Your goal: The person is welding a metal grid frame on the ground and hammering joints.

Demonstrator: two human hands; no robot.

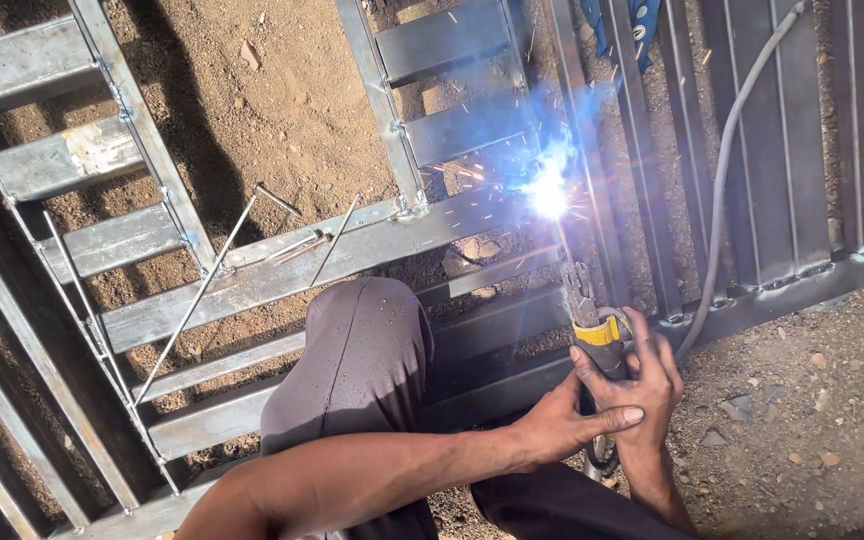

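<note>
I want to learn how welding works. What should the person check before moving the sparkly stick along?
1. Both hands on the holder: ok. The right hand grips the yellow electrode holder and the left hand steadies it.
2. Rod tip at the joint: ok. The welding rod ends in the bright arc on the metal gate frame.
3. Gloves on: not ok. Both hands are bare.
4. Cable clear of sparks: ok. The grey cable runs off to one side.
5. Spare rods at hand: ok. Loose rods lie on the frame.
6. Eye protection: cannot tell.
</note>
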